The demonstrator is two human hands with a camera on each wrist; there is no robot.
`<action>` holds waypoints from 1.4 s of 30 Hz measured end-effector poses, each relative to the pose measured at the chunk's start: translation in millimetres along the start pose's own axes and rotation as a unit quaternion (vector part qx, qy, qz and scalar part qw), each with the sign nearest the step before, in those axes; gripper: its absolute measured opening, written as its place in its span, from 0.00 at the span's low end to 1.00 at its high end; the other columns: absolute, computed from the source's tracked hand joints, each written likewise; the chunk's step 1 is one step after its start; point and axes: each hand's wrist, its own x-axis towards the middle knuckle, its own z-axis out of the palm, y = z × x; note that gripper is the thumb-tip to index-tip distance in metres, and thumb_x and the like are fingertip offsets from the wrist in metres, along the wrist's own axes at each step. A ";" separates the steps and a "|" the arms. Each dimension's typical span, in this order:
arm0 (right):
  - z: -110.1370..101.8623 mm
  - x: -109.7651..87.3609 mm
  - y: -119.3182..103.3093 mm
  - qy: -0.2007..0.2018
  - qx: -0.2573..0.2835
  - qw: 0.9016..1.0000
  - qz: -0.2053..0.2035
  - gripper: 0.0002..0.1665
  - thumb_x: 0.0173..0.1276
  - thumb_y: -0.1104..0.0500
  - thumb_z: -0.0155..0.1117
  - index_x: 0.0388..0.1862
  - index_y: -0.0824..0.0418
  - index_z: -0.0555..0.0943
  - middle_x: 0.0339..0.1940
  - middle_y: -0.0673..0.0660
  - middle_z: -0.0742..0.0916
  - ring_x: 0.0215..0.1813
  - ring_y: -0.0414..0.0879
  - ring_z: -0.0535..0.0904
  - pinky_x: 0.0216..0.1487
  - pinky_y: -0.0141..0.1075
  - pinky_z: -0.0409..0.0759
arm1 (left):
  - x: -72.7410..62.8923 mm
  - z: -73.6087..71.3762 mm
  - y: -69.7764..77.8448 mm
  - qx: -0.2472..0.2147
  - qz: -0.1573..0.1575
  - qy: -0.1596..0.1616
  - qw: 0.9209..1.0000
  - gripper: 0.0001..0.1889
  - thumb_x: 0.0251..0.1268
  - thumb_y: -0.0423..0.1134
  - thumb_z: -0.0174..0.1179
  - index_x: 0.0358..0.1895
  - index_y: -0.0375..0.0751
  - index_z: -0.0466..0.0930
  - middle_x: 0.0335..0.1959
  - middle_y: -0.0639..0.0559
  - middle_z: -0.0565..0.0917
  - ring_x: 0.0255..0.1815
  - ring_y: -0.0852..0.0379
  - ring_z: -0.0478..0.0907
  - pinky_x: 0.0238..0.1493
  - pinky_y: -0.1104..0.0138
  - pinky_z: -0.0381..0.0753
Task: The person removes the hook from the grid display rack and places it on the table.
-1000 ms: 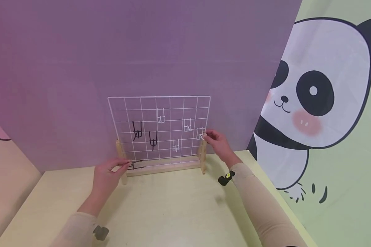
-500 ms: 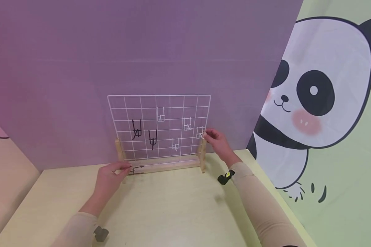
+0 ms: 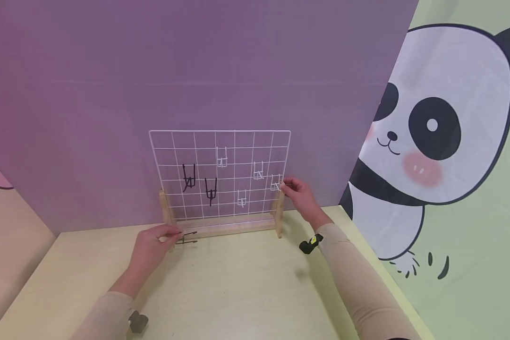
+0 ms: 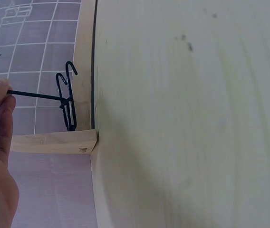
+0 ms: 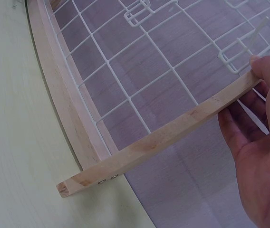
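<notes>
In the head view, a white wire grid panel (image 3: 255, 131) stands upright in a wooden stand (image 3: 227, 230). My left hand (image 3: 150, 248) is low at the panel's left side. Its thumb and finger pinch a black wire hook (image 4: 67, 100) by the end of its long prong; the hook's two bent tips are free, overlapping the stand's base rail in the left wrist view. My right hand (image 3: 301, 198) grips the top of the right wooden post (image 5: 159, 140), thumb in front and fingers behind, beside a white hook (image 5: 235, 52) on the grid.
Two black hooks (image 3: 211, 194) hang on the grid's left half. Several white hooks (image 3: 258, 174) hang across its middle and right. The pale tabletop (image 3: 238, 288) extends in front of the stand, with a purple wall (image 3: 221, 61) behind and a panda mural (image 3: 433, 165) on the right.
My left hand has sunk a little, carrying the black hook down in front of the base rail and slightly right. The right hand keeps its grip on the post.
</notes>
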 end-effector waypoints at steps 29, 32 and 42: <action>-1.7 0.5 1.1 -0.004 0.003 1.000 0.007 0.18 0.85 0.57 0.66 0.64 0.68 0.83 0.55 0.59 0.89 0.61 0.52 0.83 0.75 0.52 0.80 | -12.1 -4.0 -13.8 0.035 -0.001 -0.136 0.990 0.07 0.72 0.35 0.75 0.48 0.47 0.96 0.46 0.52 0.95 0.49 0.45 0.90 0.47 0.49 0.89; -2.5 0.6 1.0 -0.006 0.004 1.000 0.009 0.18 0.85 0.57 0.66 0.64 0.68 0.83 0.55 0.59 0.89 0.61 0.52 0.83 0.76 0.53 0.79 | -12.3 -4.2 -15.2 0.034 -0.006 -0.143 0.989 0.06 0.72 0.37 0.76 0.48 0.50 0.96 0.46 0.54 0.95 0.48 0.49 0.89 0.47 0.51 0.88; -1.8 3.1 5.0 -0.003 0.014 1.000 -0.002 0.17 0.85 0.60 0.66 0.63 0.70 0.83 0.48 0.50 0.89 0.57 0.48 0.83 0.69 0.43 0.83 | -12.8 -5.6 -14.5 0.036 0.001 -0.168 0.985 0.09 0.73 0.40 0.75 0.51 0.46 0.95 0.49 0.52 0.94 0.48 0.46 0.89 0.53 0.44 0.88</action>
